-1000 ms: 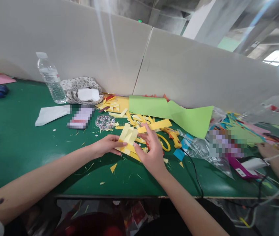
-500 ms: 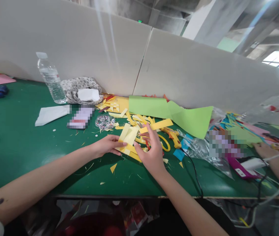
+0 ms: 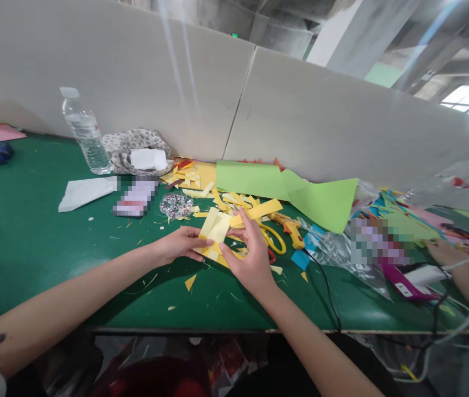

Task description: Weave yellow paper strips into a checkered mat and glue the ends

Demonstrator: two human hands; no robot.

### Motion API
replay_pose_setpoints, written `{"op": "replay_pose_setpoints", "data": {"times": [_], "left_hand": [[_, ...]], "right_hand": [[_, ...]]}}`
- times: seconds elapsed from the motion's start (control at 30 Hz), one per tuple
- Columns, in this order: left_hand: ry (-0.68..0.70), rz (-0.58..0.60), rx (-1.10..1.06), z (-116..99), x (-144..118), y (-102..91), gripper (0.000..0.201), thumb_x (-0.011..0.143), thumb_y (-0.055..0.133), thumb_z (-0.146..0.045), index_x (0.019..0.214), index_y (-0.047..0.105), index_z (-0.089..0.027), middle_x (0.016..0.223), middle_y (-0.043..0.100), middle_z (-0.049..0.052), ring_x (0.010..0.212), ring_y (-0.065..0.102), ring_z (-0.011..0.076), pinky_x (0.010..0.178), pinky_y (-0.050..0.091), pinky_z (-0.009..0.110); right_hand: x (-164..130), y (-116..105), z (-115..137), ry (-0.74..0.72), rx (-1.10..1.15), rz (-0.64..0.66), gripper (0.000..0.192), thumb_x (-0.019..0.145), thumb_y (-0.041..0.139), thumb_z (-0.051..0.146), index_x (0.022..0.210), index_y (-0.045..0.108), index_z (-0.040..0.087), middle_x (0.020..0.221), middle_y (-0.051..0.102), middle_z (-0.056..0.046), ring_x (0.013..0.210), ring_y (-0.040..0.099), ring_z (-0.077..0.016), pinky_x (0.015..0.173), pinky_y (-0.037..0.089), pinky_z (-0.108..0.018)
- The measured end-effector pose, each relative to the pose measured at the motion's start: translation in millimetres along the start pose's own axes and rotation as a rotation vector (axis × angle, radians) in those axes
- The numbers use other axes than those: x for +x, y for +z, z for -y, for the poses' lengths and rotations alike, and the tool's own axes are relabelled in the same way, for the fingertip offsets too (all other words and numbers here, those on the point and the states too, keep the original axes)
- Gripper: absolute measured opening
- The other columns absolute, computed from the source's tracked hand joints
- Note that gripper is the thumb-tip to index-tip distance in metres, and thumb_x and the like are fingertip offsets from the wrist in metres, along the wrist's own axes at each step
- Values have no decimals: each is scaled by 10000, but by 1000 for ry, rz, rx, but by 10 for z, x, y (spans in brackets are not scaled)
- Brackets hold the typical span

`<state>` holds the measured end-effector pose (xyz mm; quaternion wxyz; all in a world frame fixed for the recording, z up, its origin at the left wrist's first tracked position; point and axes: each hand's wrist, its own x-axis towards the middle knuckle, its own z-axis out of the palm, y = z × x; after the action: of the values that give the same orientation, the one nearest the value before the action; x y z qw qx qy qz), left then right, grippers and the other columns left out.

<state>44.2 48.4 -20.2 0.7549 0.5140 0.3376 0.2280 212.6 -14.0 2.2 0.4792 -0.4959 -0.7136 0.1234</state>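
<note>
My left hand [image 3: 180, 244] pinches the near edge of a pale yellow folded paper piece [image 3: 216, 229] on the green table [image 3: 31, 237]. My right hand [image 3: 249, 256] lies just right of it, thumb on the piece's lower right corner, fingers spread over a darker yellow paper strip [image 3: 259, 210] and yellow scraps. Yellow-handled scissors [image 3: 273, 238] and an orange-yellow glue gun [image 3: 290, 227] lie just past my right hand.
A water bottle [image 3: 83, 132], a patterned cloth pouch [image 3: 135, 148] and a white sheet [image 3: 85, 191] sit at the back left. Green paper sheets [image 3: 296, 193] lean by the grey partition [image 3: 321, 121]. Another person's hand [image 3: 449, 253] works at the right among cables and coloured paper.
My right hand has shifted slightly left and closer to the pale yellow piece, its thumb now at the piece's corner. My left hand has stayed put.
</note>
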Motion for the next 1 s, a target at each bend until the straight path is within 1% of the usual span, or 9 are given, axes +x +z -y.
{"op": "replay_pose_setpoints", "data": {"times": [0.13,0.27,0.43,0.53,0.7,0.83,1.0], "left_hand": [[0,0,-4,2,6,-6,253,699,686,-283,925,678,-168,851,669,34,691,594,93,623,521,196],[4,-5,-7,23,26,-21,280,690,694,-286,943,674,-170,878,675,41,702,602,100,625,521,201],[3,-2,0,23,26,-21,298,692,691,-304,953,672,-162,906,680,58,721,611,107,616,514,193],[2,-4,-1,17,18,-18,304,689,693,-300,956,671,-156,903,682,63,722,613,110,614,515,194],[-7,-1,-17,22,24,-28,279,689,692,-284,934,674,-152,897,682,62,717,615,109,609,518,192],[-5,0,-42,29,35,-37,258,693,689,-275,919,672,-151,903,681,64,728,618,110,611,521,189],[-15,-6,-58,32,36,-40,247,688,694,-261,901,670,-139,916,680,75,727,623,116,614,526,193]], "right_hand": [[-21,7,26,-31,-12,53,691,729,550,137,1345,266,272,1252,452,-101,818,591,-174,817,497,-409],[-39,12,28,-53,-24,93,682,737,517,118,1348,253,267,1256,439,-97,798,589,-163,810,496,-392],[-42,-2,44,-69,-90,108,666,725,502,113,1336,274,248,1207,459,-97,891,567,-202,814,487,-407],[-43,-3,55,-71,-99,119,667,717,496,110,1334,274,237,1192,464,-100,850,575,-190,820,487,-402],[-53,-1,61,-92,-93,150,711,713,485,104,1359,219,232,1268,423,-116,818,596,-174,830,489,-397],[-66,-21,71,-135,-101,142,699,728,478,113,1364,215,235,1301,407,-120,816,605,-178,773,515,-370],[-83,-32,75,-184,-143,163,709,741,458,122,1379,177,251,1331,393,-117,802,610,-187,779,505,-404]]}}
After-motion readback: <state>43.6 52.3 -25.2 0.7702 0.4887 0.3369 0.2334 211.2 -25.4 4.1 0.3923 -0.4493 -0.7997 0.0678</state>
